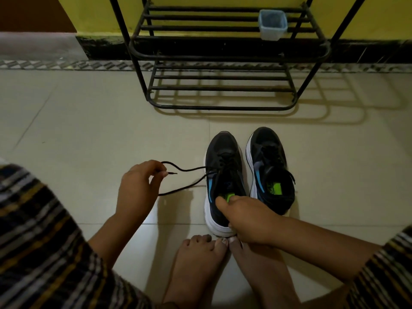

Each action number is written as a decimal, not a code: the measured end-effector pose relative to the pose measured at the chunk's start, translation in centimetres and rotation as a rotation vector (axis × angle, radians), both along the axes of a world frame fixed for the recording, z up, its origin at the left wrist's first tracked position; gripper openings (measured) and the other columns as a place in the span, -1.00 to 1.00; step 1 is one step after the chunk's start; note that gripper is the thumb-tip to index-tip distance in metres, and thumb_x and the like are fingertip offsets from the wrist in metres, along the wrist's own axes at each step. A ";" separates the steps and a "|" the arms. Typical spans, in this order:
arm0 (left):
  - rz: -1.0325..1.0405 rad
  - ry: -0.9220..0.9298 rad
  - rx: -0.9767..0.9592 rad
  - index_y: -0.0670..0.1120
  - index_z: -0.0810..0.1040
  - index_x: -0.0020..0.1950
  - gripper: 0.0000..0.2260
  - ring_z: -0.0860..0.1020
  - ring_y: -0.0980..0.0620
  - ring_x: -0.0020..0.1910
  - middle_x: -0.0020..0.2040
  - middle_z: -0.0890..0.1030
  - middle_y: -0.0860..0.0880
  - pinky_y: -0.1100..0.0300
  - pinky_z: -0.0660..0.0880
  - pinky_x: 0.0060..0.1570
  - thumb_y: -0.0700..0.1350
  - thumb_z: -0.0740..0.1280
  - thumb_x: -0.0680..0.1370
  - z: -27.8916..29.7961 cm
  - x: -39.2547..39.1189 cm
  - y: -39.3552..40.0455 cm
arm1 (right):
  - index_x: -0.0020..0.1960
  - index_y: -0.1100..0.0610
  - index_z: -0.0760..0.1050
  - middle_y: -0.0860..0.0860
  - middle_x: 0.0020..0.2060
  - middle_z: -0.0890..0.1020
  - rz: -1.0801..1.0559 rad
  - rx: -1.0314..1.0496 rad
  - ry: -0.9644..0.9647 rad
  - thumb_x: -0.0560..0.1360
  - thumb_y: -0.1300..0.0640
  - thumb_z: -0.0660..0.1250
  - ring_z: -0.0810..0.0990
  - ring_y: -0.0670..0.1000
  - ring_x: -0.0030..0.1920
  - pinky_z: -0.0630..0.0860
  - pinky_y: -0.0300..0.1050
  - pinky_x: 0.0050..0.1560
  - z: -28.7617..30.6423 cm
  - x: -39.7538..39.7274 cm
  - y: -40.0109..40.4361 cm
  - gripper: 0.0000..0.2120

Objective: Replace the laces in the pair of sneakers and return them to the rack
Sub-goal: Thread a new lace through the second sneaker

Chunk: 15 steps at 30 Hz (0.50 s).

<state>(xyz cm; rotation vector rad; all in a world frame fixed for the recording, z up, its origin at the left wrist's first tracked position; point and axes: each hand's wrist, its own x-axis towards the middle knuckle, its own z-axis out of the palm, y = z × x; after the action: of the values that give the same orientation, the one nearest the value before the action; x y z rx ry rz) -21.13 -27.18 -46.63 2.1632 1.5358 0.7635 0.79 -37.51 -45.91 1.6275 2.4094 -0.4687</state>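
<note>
floor left of shoes: bare tile (89, 130), open approach from the left, nothing lying on it
lace (189, 175): strung from left sneaker (223, 172) out to left hand (136, 188), crosses the space just left of that shoe
right hand (247, 217): grips left sneaker's heel, blocks access from behind
right sneaker (269, 166): just beside the left one, narrow gap between
bare feet (200, 259): toes touching left sneaker's heel, near side crowded
rack (223, 56): well beyond the shoes, open tile between
lower shelf bars: free
upper shelf: blue tub (272, 24) at right (rest of the bars bare)
</note>
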 end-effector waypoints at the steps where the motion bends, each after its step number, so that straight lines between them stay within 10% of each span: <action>1: 0.041 -0.096 -0.075 -0.02 0.57 -0.14 -0.94 0.53 0.17 -0.19 -0.19 0.61 0.12 0.38 0.36 -0.25 -0.16 0.37 0.52 0.1 0.1 -0.1 | 0.37 0.19 0.14 0.19 0.02 0.50 0.002 0.001 -0.001 0.43 0.29 0.29 0.49 0.18 0.00 0.37 -0.03 -0.16 0.0 0.0 0.0 -0.42; 8: -0.022 -0.114 -0.370 0.05 0.60 -0.07 -0.81 0.52 0.17 -0.05 -0.09 0.60 0.14 0.57 0.29 -0.19 -0.19 0.24 0.59 0.5 1.8 -0.8 | 0.29 0.16 0.18 0.18 -0.02 0.49 -0.013 -0.031 0.004 0.45 0.27 0.29 0.49 0.17 -0.04 0.29 -0.07 -0.22 0.0 0.0 0.0 -0.53; 15: -0.103 -0.130 -0.391 0.14 0.48 -0.12 -0.87 0.32 0.08 0.22 0.13 0.42 0.07 0.18 0.30 0.12 -0.01 0.19 0.60 2.0 3.4 -0.8 | 0.24 0.16 0.20 0.19 -0.05 0.48 -0.020 -0.063 0.033 0.41 0.28 0.31 0.48 0.18 -0.09 0.33 -0.04 -0.24 -0.1 0.1 0.0 -0.53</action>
<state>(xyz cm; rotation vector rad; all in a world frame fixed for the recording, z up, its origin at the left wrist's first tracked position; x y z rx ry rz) -17.69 -27.98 -44.62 1.8505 1.3643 0.5082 0.90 -37.48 -45.99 1.6308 2.3786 -0.5741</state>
